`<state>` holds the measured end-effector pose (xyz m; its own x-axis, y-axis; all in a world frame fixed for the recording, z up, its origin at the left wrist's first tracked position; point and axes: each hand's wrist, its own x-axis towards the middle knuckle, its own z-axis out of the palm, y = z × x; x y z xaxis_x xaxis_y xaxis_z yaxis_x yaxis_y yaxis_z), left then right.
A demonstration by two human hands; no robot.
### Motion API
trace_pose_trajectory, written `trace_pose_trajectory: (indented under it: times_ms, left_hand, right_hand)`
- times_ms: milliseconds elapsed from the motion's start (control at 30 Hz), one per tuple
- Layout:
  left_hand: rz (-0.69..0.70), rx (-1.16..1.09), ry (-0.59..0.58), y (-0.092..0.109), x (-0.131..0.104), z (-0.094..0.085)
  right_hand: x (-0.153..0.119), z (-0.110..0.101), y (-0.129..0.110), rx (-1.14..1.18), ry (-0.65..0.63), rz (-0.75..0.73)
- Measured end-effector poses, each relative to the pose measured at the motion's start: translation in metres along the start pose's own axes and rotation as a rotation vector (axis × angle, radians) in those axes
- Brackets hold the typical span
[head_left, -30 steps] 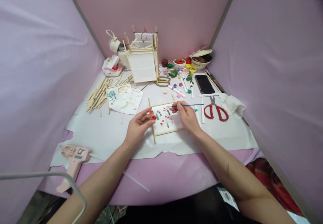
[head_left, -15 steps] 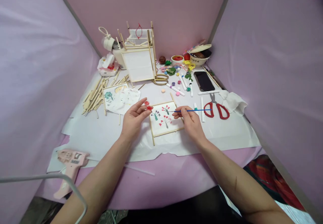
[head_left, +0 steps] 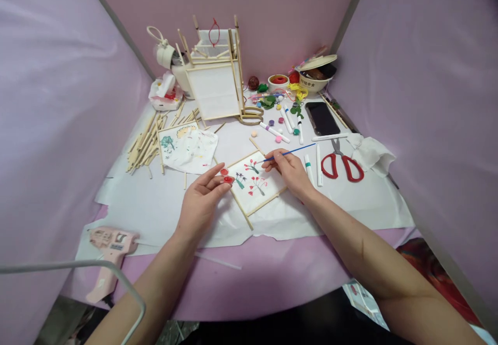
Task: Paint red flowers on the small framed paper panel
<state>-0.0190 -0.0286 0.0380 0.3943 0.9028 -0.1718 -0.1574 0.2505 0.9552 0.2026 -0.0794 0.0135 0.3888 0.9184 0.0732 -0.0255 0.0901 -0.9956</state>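
A small red paint pot with its lid flipped open is pinched in my left hand, beside the left edge of a stick-framed white panel. Three vases of flowers are painted on the panel, with red, pink and dark purple blossoms. My right hand grips a thin blue paintbrush, its tip at the red flowers of the upper vase and its handle pointing up to the right. The fingers of my right hand hang over the panel's right side.
Red-handled scissors, white markers and a black phone lie to the right. A stick-and-paper frame structure stands behind. Wooden sticks and a painted panel are left; a pink glue gun lies front left.
The framed panel has turned, its lower edge now slanting up to the right. The brush handle has swung upward in my right hand. My left hand has shifted slightly down with the paint pot.
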Motion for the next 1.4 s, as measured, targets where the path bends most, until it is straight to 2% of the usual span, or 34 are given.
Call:
trace_pose_trajectory:
  times_ms: [67,167,233,300,400,567,667,733,900,1067,1167,1400]
  left_hand:
    - [0.012,0.017,0.011,0.003,-0.005,-0.003]
    - [0.118,0.011,-0.012,0.009,-0.005,-0.001]
    - [0.189,-0.009,-0.078,0.01,-0.001,0.005]
    - [0.214,-0.024,-0.154,0.007,0.004,0.013]
    - [0.181,-0.015,-0.219,-0.002,0.007,0.023]
    - [0.168,0.06,-0.267,-0.014,-0.002,0.026]
    - [0.175,0.109,-0.273,-0.018,-0.006,0.024]
    - [0.178,0.138,-0.29,-0.021,-0.005,0.022]
    - [0.25,0.279,-0.271,-0.027,-0.002,0.019]
    - [0.426,0.557,-0.248,-0.024,-0.001,0.017]
    - [0.507,0.618,-0.269,-0.023,-0.002,0.017]
    - [0.483,0.632,-0.264,-0.023,-0.001,0.018]
  right_hand:
    - [-0.007,0.0,-0.009,-0.018,0.06,-0.077]
    - [-0.027,0.002,-0.026,-0.083,0.23,-0.295]
    - [-0.04,0.004,-0.036,-0.097,0.354,-0.477]
    - [-0.051,0.006,-0.042,-0.091,0.404,-0.638]
    - [-0.061,0.007,-0.041,-0.125,0.36,-0.784]
    - [-0.07,0.002,-0.035,-0.415,0.091,-0.912]
    - [-0.074,0.0,-0.038,-0.539,-0.057,-0.931]
    - [-0.074,0.0,-0.042,-0.594,-0.104,-0.924]
    - [-0.072,0.002,-0.046,-0.667,-0.114,-0.894]
    - [-0.068,0.003,-0.04,-0.693,-0.13,-0.846]
    - [-0.067,0.004,-0.038,-0.714,-0.142,-0.815]
    - [-0.065,0.005,-0.036,-0.712,-0.154,-0.765]
